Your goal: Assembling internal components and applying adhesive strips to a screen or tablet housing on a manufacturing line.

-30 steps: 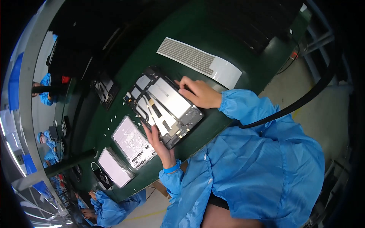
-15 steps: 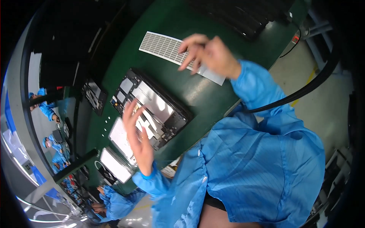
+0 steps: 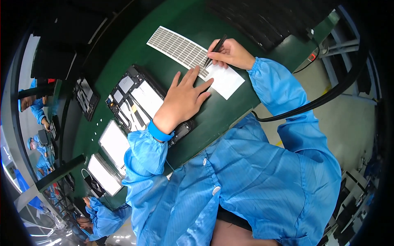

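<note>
A pair of black tweezers (image 3: 216,50) is pinched in my right hand (image 3: 233,54), its tips down at a label sheet (image 3: 176,45). Rows of small greyish rectangles cover most of this white sheet, while its near right end is blank. My left hand (image 3: 184,100) lies flat with fingers spread, fingertips at the sheet's near edge. Under and beside my left wrist is an opened flat electronic device (image 3: 143,96), its pale panels, cables and black frame exposed. My hand and sleeve hide part of it.
Left of the device lie two white-topped flat pieces, a nearer tray (image 3: 102,174) and a panel (image 3: 115,143). Another opened device (image 3: 85,98) sits farther left, near small white bits. Black stacked items (image 3: 262,20) occupy the far right. A black cable (image 3: 312,107) crosses my right sleeve. Co-workers sit at left.
My left hand has come from above the opened device to the label sheet's edge. My right hand has lowered to the sheet, and the tweezers now show clearly in it.
</note>
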### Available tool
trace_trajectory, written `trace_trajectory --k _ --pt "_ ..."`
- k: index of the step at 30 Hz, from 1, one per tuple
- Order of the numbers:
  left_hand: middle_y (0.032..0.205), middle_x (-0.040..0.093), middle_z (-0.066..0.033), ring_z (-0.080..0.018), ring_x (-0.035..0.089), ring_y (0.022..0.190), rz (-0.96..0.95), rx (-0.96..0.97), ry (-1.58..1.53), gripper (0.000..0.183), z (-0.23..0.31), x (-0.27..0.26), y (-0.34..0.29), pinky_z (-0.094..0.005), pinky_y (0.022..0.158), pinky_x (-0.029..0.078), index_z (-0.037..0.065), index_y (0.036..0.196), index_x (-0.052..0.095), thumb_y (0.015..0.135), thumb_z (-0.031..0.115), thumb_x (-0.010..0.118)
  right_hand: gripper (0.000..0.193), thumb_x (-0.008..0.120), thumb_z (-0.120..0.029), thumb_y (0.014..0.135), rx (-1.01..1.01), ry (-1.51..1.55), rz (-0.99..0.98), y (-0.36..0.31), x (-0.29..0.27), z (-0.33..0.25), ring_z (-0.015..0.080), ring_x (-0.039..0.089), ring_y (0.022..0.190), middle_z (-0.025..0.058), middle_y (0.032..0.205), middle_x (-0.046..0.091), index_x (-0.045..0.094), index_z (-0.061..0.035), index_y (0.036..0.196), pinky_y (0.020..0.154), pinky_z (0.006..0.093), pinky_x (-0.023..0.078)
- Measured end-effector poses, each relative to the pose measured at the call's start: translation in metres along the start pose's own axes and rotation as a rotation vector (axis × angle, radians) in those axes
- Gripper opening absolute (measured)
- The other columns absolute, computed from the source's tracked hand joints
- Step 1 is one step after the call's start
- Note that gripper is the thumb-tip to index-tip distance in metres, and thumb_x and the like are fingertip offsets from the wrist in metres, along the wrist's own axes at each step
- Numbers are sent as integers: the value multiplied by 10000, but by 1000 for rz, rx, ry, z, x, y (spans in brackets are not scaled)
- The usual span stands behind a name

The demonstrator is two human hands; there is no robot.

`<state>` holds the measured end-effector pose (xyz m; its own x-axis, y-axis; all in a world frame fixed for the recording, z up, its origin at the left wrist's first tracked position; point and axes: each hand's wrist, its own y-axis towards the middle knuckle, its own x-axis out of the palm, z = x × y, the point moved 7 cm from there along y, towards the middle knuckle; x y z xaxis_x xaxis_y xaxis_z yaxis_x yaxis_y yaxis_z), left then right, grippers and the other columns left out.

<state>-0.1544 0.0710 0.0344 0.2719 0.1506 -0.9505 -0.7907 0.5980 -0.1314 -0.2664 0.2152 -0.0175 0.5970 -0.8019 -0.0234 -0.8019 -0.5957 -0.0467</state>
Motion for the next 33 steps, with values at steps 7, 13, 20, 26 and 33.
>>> trace_trajectory --k 7,13,20,26,33 --pt "1541 398 -194 -339 335 1458 35 -17 -37 399 -2 1 4 -513 1208 222 228 1414 572 1043 337 474 177 684 -185 966 58 -58 -30 4 -3 5 73 579 562 51 742 671 653 -14 1001 498 218 462" --pt "1416 510 -213 -343 486 1306 169 79 70 349 -1 -6 7 -501 1129 329 193 1291 664 959 272 588 185 614 -214 1009 -97 111 87 13 -19 -17 84 575 569 50 712 632 610 -30 995 523 222 452" --pt "1463 426 -287 -429 518 1239 261 42 -124 381 -5 -14 -18 -473 1059 417 117 1288 640 944 280 629 287 551 -267 1044 -63 167 144 55 27 -52 90 611 710 64 922 664 606 -19 1177 617 237 499" --pt "1231 639 -133 -329 598 1153 522 -108 -342 210 -33 -108 -142 -431 977 479 75 1083 674 915 202 673 324 550 -305 1046 -88 152 -11 80 66 -83 89 587 684 49 899 643 640 -5 1128 605 236 483" --pt "1265 571 -160 -393 596 1119 936 -443 -268 343 -109 -76 -220 -418 907 501 23 1123 576 852 146 747 328 676 -302 969 -157 -37 -134 120 177 -116 137 668 711 132 904 702 645 5 1079 630 250 543"
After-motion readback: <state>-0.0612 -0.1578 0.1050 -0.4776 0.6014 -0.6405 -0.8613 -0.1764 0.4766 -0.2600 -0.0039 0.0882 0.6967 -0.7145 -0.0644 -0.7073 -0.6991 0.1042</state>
